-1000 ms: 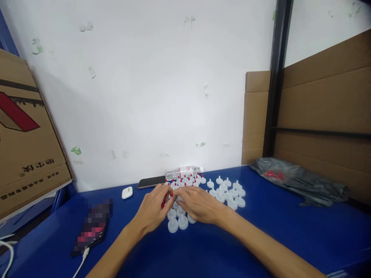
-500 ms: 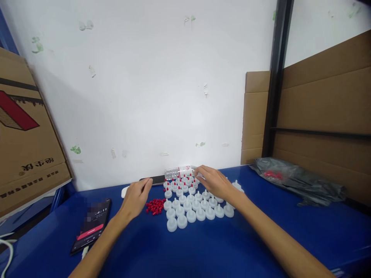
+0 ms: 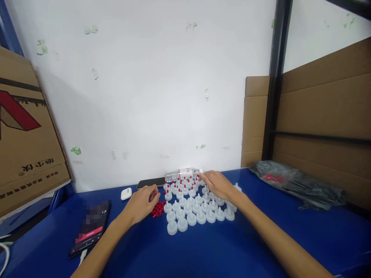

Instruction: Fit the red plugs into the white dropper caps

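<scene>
My left hand (image 3: 144, 201), fingers curled and pressed together, is at the pile of small red tip caps (image 3: 158, 209); what is between the fingertips is hidden. Rows of white nozzle lids (image 3: 191, 219) stand upright on the blue table, spouts up. Toward the back, several lids carry red caps on their spouts. My right hand (image 3: 218, 184) reaches over the back right of the rows. Its thumb and index finger close at a red tip cap (image 3: 198, 176) on a lid there, and the palm hides some lids below.
Behind the lids lie a clear plastic bottle (image 3: 174, 175) and a dark phone (image 3: 150, 182). A white earbud case (image 3: 126, 194) and a lit phone (image 3: 92, 227) with a cable lie left. At right is a grey plastic bag (image 3: 307, 189); cardboard (image 3: 324, 104) flanks the table.
My left hand has moved right and down onto the red caps, uncovering the earbud case. My right hand stays at the back lids, with a red cap now showing at its fingertips.
</scene>
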